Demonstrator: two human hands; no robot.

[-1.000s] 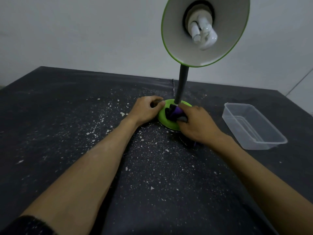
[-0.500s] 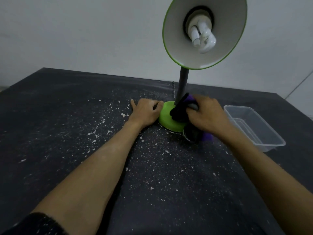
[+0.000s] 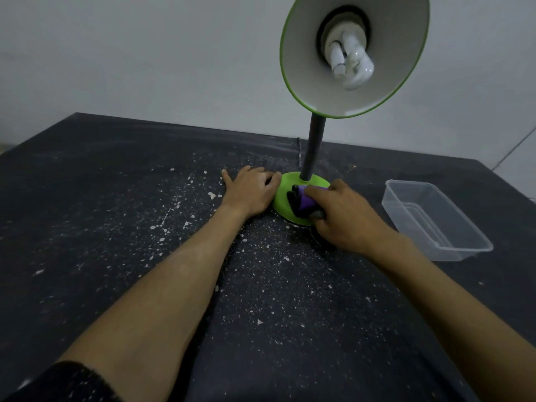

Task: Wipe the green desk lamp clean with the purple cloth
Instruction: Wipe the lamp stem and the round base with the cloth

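Left hand (image 3: 249, 190): palm down on black tabletop (image 3: 116, 198) at 9 o'clock of lamp base (image 3: 285, 198); fingers loose, grasping nothing, one fingertip touching base rim.

Right hand (image 3: 345, 219): at 4 o'clock of base; fingers curled round bunched purple cloth (image 3: 306, 200), pressing it onto base.

Purple cloth: on upper face of base, at 6 o'clock of stem foot; dark folds showing at its 9 o'clock side; remainder hidden under right hand.

Green desk lamp (image 3: 310, 163): upright, at 1 o'clock of tabletop centre.
- Base: round, green, flat on tabletop.
- Stem (image 3: 316, 132): dark, rising from base, leaning slightly toward 1 o'clock.
- Shade (image 3: 304, 82): green rim, white inside, mouth tilted toward camera.
- Bulb (image 3: 348, 63): white, twisted tubes, seated in shade.

Clear plastic container (image 3: 435, 216): open-topped, upright on tabletop at 3 o'clock of base, near right hand, not touching.

White flecks (image 3: 211, 195): scattered over tabletop, densest from 6 to 9 o'clock of base.

Dark sleeve (image 3: 66, 381): on left forearm, at 7 o'clock of view.

Pale wall (image 3: 145, 53): beyond 12 o'clock edge of tabletop.
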